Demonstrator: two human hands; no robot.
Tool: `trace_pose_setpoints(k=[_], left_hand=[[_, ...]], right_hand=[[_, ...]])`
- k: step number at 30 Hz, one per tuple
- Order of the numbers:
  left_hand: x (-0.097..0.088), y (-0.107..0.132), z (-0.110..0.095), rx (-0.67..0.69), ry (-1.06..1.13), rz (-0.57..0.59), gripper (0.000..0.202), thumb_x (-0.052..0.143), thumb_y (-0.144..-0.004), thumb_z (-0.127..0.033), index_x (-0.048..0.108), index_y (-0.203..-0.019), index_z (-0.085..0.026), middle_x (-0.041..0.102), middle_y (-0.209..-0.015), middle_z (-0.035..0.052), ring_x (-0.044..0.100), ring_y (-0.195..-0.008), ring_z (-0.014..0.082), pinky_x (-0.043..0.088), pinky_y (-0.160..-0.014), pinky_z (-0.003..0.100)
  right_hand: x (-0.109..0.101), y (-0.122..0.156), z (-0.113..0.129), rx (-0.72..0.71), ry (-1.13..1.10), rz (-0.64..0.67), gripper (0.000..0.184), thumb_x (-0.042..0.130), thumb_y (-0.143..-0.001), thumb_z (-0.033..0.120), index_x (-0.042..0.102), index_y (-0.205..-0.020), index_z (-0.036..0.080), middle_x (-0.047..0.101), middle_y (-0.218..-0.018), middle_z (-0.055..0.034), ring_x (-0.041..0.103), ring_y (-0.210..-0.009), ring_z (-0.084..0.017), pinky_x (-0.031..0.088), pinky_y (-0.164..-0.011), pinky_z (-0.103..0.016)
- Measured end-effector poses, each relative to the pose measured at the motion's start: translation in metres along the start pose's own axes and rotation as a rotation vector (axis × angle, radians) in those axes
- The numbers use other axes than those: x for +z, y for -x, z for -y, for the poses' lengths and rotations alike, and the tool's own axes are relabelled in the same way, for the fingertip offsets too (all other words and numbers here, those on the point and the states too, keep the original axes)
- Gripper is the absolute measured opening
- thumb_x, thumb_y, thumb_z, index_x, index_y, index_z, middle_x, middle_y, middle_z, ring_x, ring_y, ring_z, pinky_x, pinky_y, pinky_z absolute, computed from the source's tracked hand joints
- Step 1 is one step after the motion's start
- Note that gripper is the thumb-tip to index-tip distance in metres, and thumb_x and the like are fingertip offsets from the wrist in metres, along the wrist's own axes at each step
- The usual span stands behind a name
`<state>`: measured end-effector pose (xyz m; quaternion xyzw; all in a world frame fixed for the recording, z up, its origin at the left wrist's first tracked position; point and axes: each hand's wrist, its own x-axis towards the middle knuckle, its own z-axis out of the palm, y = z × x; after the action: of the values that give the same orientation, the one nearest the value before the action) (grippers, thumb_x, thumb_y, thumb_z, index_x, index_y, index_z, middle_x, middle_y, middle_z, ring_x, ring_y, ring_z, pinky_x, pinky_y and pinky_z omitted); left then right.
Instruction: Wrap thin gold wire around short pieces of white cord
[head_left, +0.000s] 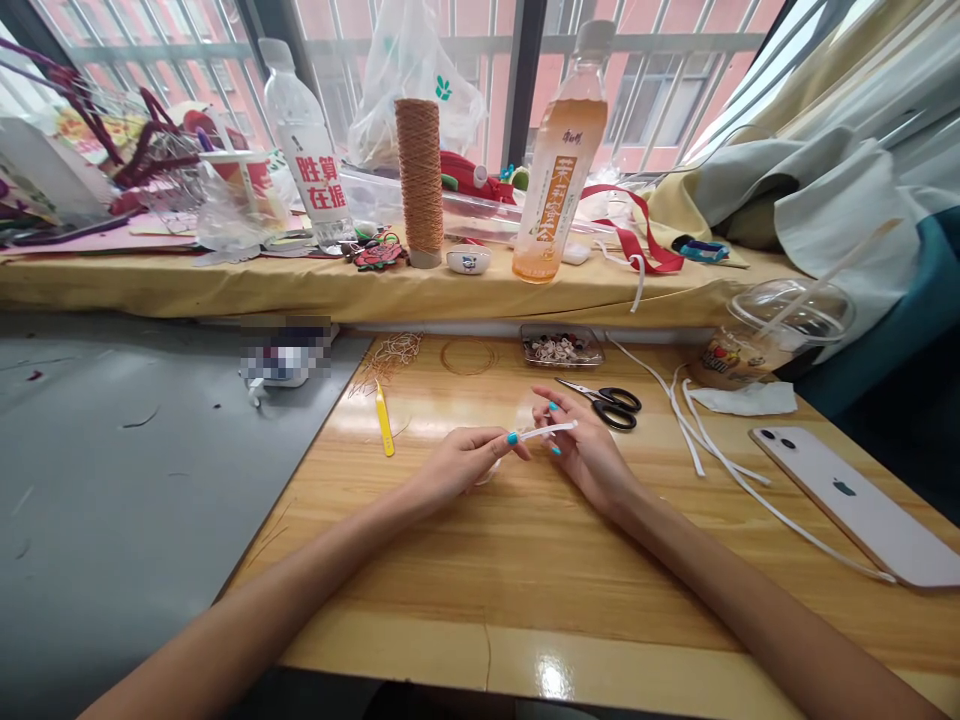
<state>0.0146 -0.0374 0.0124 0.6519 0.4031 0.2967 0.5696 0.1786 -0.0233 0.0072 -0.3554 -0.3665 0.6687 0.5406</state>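
Note:
My left hand (469, 460) is closed in a pinch, thumb against forefinger, on a white cord (549, 431). The short free end of the cord points right, crossing in front of my right hand (592, 455). That hand has its fingers curled, with a small pale bit by the fingertips that is too blurred to name. Some whitish material (489, 472) shows under my left fingers. Black-handled scissors (615, 405) lie just beyond my right hand, blades partly apart. To the left of my left hand is a yellow-handled tool (385, 420), like tweezers or a small snipper.
A clear tray (562, 347) of small pieces stands at the back. Long white cords (705, 440), a phone (855, 500) and a plastic cup (742, 340) occupy the right. On the ledge stand a brown thread spool (420, 185), a water bottle (307, 160) and a tea bottle (559, 170).

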Motion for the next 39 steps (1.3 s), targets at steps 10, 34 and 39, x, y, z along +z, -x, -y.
trace_pose_setpoints(k=[10, 34, 39], left_hand=[[0.0, -0.005, 0.009, 0.042, -0.028, -0.194, 0.03, 0.033, -0.083, -0.037, 0.053, -0.084, -0.014, 0.03, -0.037, -0.0078, 0.028, -0.035, 0.0064, 0.023, -0.038, 0.016], [-0.004, -0.002, 0.003, 0.022, -0.025, -0.07, 0.028, 0.035, -0.083, -0.033, 0.053, -0.092, -0.013, 0.039, -0.042, -0.0054, 0.033, -0.04, 0.0073, 0.023, -0.042, 0.017], [-0.009, -0.004, 0.005, 0.189, 0.073, -0.531, 0.022, 0.036, -0.084, -0.035, 0.046, -0.085, -0.016, 0.049, -0.058, -0.0026, 0.03, -0.042, 0.0056, 0.022, -0.04, 0.017]], right_hand=[[-0.004, -0.003, 0.001, 0.066, -0.012, 0.184, 0.031, 0.059, -0.065, 0.011, 0.057, -0.095, 0.019, 0.063, -0.095, -0.0034, 0.056, -0.09, -0.013, 0.04, -0.085, -0.025], [0.0, 0.007, 0.014, -0.266, 0.463, 0.015, 0.018, 0.05, -0.076, 0.031, 0.053, -0.09, 0.022, 0.044, -0.074, 0.0021, 0.039, -0.048, -0.006, 0.031, -0.044, -0.022], [0.003, 0.019, 0.017, -0.352, 0.807, -0.054, 0.028, 0.045, -0.078, 0.044, 0.054, -0.071, 0.019, 0.039, -0.05, 0.005, 0.034, -0.038, -0.005, 0.026, -0.038, -0.021]])
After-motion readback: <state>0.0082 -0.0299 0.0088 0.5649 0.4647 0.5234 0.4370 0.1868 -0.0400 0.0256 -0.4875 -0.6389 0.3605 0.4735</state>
